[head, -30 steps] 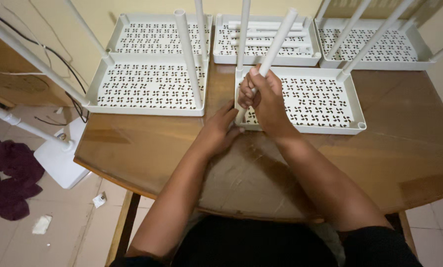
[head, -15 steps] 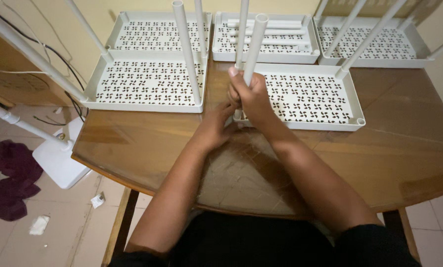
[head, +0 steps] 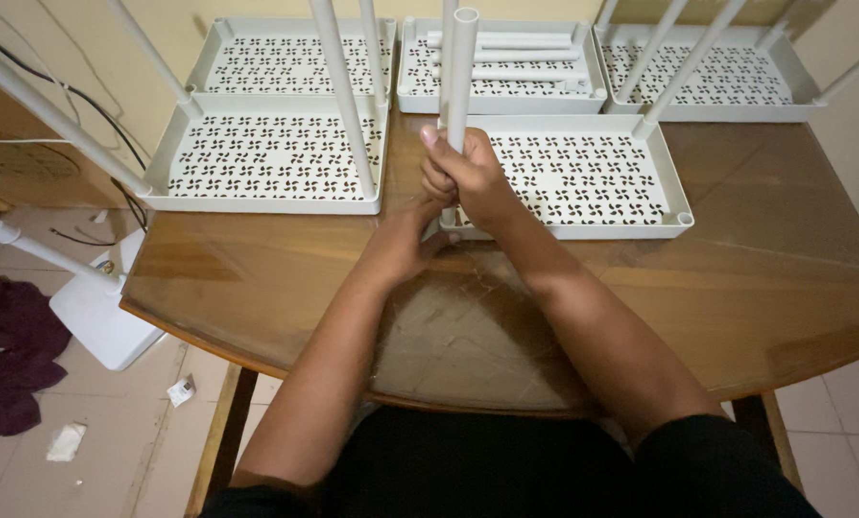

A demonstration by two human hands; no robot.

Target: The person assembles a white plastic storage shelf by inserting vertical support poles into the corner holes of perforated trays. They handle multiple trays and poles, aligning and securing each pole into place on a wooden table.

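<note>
Matt white plastic tube [head: 461,67], perforated plastic tray [head: 583,177], glossy wooden table [head: 756,288]

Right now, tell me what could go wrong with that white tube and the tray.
1. The right hand grips the white tube at the near tray corner; if it is off line, it may jam.
2. The left hand braces that corner, so fingers could get pinched.
3. The neighbouring upright tube stands close and could be knocked.

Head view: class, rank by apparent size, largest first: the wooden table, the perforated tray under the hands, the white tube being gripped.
1. wooden table
2. perforated tray
3. white tube, gripped by the right hand; nearness to the camera enlarges it.
</note>
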